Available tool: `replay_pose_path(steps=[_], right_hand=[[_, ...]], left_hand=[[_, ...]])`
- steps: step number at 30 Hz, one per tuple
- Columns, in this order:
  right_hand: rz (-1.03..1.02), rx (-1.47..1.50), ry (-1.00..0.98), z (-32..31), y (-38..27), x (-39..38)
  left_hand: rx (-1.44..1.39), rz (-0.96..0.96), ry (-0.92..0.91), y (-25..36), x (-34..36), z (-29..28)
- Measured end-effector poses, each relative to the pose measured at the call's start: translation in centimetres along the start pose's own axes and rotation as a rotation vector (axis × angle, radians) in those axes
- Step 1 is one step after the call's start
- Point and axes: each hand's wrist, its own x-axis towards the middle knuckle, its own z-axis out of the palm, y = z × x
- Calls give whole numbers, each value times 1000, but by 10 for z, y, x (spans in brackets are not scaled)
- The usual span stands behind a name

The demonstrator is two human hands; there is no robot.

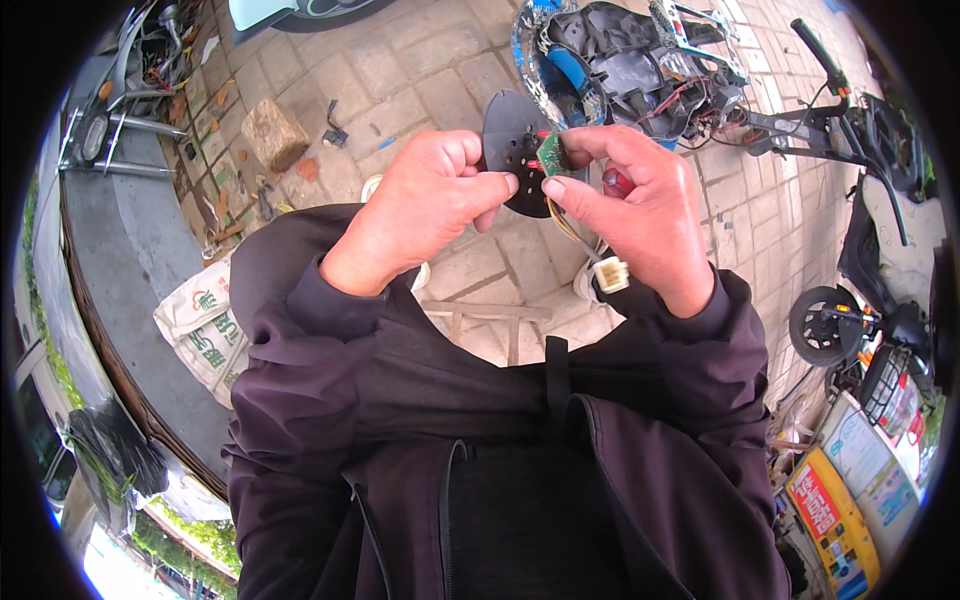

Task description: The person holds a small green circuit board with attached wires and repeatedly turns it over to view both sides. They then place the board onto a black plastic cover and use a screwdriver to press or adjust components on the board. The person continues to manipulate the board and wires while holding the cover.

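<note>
In front of me, my left hand (425,205) pinches the left edge of a thin black round plate (507,125) with small holes in it. My right hand (655,215) is closed on a small green circuit board (553,156), thumb and fingertips at its edges, just right of the plate. Short red wires run between board and plate. A red rounded part (618,182), perhaps a tool handle, shows inside the right palm; its rest is hidden. Below that hand hang thin wires (566,226) and a white plug connector (611,274).
Paving bricks cover the ground. A stone block (274,136) lies at the far left. A partly dismantled scooter body (620,60) with loose wiring stands ahead, its handlebar (822,52) to the right. A white sack (208,325) is at my left, a yellow box (830,515) at lower right.
</note>
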Motion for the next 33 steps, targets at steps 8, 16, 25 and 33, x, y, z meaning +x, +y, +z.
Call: replay_pose_path(steps=[8, 16, 25, 33], right_hand=[[-117, -180, 102, 10, 4, -2], [-144, -263, 161, 14, 4, -4], [-352, -409, 298, 16, 11, -10], [-325, -308, 338, 19, 14, -13]], left_hand=[[-74, -41, -40, 4, 2, 4], [-72, -63, -33, 2, 3, 4], [-6, 73, 50, -4, 4, 7], [10, 196, 47, -12, 1, 14]])
